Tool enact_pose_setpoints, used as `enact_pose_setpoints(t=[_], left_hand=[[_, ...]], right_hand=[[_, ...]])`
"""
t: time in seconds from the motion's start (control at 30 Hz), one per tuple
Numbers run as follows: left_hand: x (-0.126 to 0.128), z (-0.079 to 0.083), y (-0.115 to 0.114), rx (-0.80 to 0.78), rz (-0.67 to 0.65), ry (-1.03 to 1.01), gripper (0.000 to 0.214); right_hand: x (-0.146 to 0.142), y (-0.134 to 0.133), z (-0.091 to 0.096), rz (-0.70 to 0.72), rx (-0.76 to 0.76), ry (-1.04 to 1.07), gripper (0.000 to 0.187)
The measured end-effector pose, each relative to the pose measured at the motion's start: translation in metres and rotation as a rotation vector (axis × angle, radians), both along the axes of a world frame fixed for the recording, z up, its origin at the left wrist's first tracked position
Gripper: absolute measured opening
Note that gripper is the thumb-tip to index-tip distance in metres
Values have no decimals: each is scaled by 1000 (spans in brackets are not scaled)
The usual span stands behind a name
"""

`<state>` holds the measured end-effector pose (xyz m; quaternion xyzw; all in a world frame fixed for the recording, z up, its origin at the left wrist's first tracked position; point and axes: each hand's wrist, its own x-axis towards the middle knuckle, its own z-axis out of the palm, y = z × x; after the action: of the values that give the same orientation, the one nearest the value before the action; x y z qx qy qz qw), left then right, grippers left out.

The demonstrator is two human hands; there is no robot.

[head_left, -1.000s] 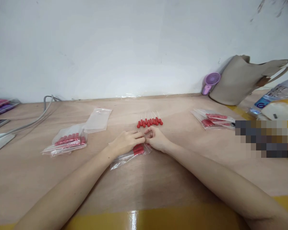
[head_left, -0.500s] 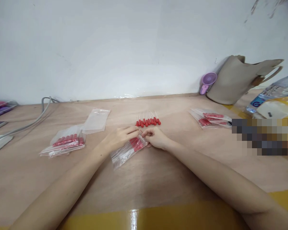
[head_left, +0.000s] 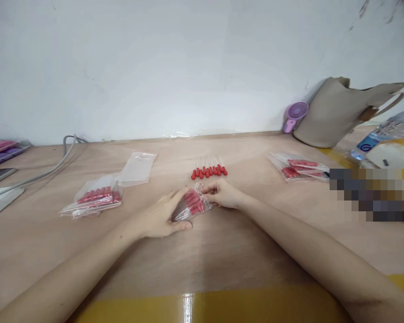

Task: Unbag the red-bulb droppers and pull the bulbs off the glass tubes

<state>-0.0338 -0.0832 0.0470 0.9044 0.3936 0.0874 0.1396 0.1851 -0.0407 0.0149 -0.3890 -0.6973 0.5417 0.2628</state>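
In front of me lies a clear zip bag (head_left: 195,204) with several red-bulbed droppers inside. My left hand (head_left: 163,214) cups the bag's left end, its thumb along the near side and its fingers along the far side. At the bag's right end, my right hand (head_left: 224,194) pinches the plastic edge between thumb and fingers. Just beyond both hands, a row of loose droppers (head_left: 208,171) lies on the table, red bulbs toward me and thin clear stems pointing at the wall. The bag's left end is partly hidden under my left palm.
Filled bags (head_left: 96,197) lie at left beside a flat translucent bag (head_left: 138,168). More filled bags (head_left: 296,168) are at right. Near the wall stand a purple fan (head_left: 296,111) and a beige handbag (head_left: 336,112), with a bottle (head_left: 373,139) beside it. A grey cable (head_left: 54,168) runs at left.
My left hand has moved from the bag's upper edge down and left around its left end, thumb now extended. My right hand stays at the right end. The view has shifted slightly.
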Motion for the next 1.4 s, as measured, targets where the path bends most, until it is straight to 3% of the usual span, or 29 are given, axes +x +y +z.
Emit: enact_pose_setpoints(t=[0.17,0.27,0.47,0.67,0.87,0.97,1.3,1.4], left_hand=[[-4,-24,1,12,26,-142,58],[-2,-32,12,-16,19,-252,60],[3,-38,21,76,-5,-400,57],[4,-37,19,152,-18,-409,48],[4,-36,17,210,-30,-417,41],[4,-36,18,215,-31,-414,40],[4,-37,21,170,-27,-404,38],[1,-41,23,170,6,-396,40]], right_hand=[[2,1,4,18,-153,20,34],[5,0,4,3,-148,36,33],[6,-2,6,-70,-131,100,34],[6,0,2,-4,-121,152,45],[5,-1,1,100,101,104,28],[5,-3,3,110,232,72,29],[0,3,-12,119,363,45,24],[2,1,-9,74,553,-59,22]])
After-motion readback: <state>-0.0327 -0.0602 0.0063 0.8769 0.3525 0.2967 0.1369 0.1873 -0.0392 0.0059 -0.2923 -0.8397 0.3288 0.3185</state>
